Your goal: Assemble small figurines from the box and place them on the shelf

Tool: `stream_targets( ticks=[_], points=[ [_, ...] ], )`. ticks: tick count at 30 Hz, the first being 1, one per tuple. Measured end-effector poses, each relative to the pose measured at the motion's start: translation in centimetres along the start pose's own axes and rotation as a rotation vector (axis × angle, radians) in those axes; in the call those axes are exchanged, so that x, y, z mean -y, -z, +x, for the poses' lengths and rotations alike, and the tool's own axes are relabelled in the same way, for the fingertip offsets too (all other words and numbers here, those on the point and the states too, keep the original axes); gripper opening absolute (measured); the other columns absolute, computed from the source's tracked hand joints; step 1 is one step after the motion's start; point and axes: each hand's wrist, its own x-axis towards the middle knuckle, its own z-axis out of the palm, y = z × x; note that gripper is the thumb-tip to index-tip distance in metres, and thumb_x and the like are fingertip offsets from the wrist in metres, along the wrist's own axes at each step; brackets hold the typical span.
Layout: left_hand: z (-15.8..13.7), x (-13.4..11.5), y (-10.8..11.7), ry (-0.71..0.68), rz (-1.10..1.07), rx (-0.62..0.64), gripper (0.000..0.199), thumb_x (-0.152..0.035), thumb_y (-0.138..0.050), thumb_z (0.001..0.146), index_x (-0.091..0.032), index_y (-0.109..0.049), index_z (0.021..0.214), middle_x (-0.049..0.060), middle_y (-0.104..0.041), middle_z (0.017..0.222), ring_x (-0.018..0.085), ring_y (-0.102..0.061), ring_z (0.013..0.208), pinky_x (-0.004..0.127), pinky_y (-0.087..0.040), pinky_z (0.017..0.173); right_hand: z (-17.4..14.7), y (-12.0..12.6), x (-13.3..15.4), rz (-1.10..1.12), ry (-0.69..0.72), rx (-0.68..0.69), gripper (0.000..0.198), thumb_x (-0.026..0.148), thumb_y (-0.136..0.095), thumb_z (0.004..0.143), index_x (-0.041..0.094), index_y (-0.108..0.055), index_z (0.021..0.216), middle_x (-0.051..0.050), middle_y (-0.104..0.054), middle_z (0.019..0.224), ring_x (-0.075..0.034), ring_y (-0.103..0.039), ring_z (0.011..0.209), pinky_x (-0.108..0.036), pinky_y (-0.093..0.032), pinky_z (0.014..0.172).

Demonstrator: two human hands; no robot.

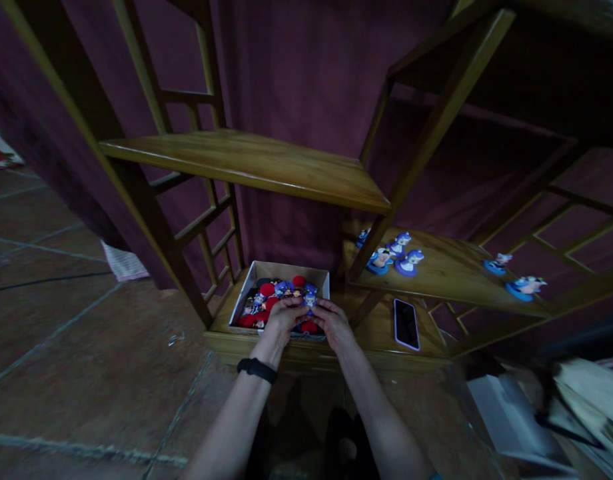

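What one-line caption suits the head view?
Left hand and right hand hold a purple figurine over a box of figurines, a phone to the right.

We can enter the box (272, 269) from the front; the upper shelf (246, 163) seems to overhang it, though depth is hard to judge. A wooden post (439, 127) bars us sideways from the figurines (407, 263), but we have room between box and phone (406, 325).

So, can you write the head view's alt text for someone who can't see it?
A person's left hand and right hand hold a purple figurine over an open box of colorful figures on a low wooden shelf. A phone lies to the right, and more figurines stand on a higher shelf.
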Motion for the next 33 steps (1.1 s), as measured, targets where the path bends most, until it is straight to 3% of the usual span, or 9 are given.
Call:
stream_targets(
  ticks=[6,9,13,17,26,33],
  points=[
    [0.5,0.3,0.3,-0.026,-0.001,0.055,0.035,-0.006,-0.078,0.048,-0.013,-0.061,0.079,0.001,-0.064,0.063,0.013,-0.062,0.058,0.025,-0.050,0.059,-0.4,-0.4,0.3,-0.111,0.090,0.079,0.034,0.028,-0.073,0.059,0.018,-0.063,0.090,-0.003,-0.068,0.089,-0.017,-0.063,0.080,-0.031,-0.052,0.073],
    [0.7,0.2,0.2,-0.132,-0.014,0.133,0.042,-0.008,-0.078,0.046,-0.014,-0.061,0.084,0.001,-0.065,0.067,0.013,-0.061,0.061,0.026,-0.050,0.061,-0.3,-0.6,0.5,-0.297,0.279,0.065,0.029,0.028,-0.067,0.065,0.021,-0.061,0.092,-0.001,-0.067,0.088,-0.017,-0.061,0.081,-0.031,-0.051,0.074],
    [0.5,-0.2,-0.4,-0.297,0.040,0.146,0.041,-0.007,-0.075,0.045,-0.014,-0.062,0.084,0.000,-0.067,0.070,0.012,-0.060,0.064,0.024,-0.047,0.064,-0.2,-0.6,0.8,-0.654,0.554,-0.011,0.021,0.019,-0.058,0.070,0.024,-0.060,0.090,0.000,-0.063,0.092,-0.017,-0.059,0.087,-0.031,-0.047,0.081],
    [0.6,-0.4,-0.8,-0.387,0.109,0.144,0.033,-0.007,-0.072,0.047,-0.013,-0.063,0.078,0.001,-0.067,0.069,0.012,-0.059,0.065,0.026,-0.047,0.067,-0.9,-0.6,1.5,-0.922,0.704,-0.095,0.027,0.012,-0.053,0.070,0.024,-0.060,0.094,-0.004,-0.057,0.099,-0.018,-0.057,0.091,-0.031,-0.045,0.083],
    [1.2,0.4,-0.3,-0.480,0.252,0.110,0.028,-0.007,-0.070,0.048,-0.013,-0.064,0.075,0.001,-0.066,0.067,0.013,-0.059,0.063,0.026,-0.047,0.066,-1.1,0.0,1.5,-1.005,0.714,-0.027,0.030,0.009,-0.048,0.073,0.023,-0.059,0.096,-0.004,-0.061,0.094,-0.019,-0.057,0.090,-0.031,-0.043,0.082],
    [0.9,0.5,-0.5,-0.382,0.196,0.078,0.029,-0.007,-0.074,0.048,-0.013,-0.064,0.074,0.002,-0.067,0.067,0.012,-0.060,0.063,0.025,-0.048,0.066,-0.5,0.3,1.2,-0.930,0.635,-0.026,0.027,0.016,-0.052,0.072,0.023,-0.061,0.096,-0.004,-0.063,0.094,-0.019,-0.059,0.089,-0.032,-0.045,0.082]
  ],
)
